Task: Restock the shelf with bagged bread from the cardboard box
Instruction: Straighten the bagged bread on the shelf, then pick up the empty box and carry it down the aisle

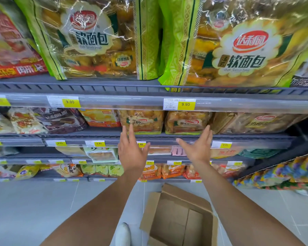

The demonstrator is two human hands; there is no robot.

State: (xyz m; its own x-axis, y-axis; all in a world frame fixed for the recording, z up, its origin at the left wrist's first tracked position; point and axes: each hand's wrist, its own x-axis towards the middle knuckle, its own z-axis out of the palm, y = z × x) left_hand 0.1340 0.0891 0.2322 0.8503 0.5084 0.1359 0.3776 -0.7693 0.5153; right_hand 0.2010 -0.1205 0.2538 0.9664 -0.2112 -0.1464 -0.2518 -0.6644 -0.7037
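L hand (132, 151) and R hand (197, 148) are both reaching fwd toward the 2nd shelf (96, 134), fingers straight and spread, gripping nothing. L fingertips are overlapping the left bread bag (144, 119), and R fingertips are sitting at the edge of the right bread bag (185, 121); can't tell if either is actually touching. Both bags are standing upright side by side on that shelf, under the 9.90 price tag (186, 104). Big green bread bag (89, 38) is sitting on the top shelf (78, 84). Cardboard box (178, 219) is lying open on the floor (43, 201) below the R hand, near a white shoe (123, 234).
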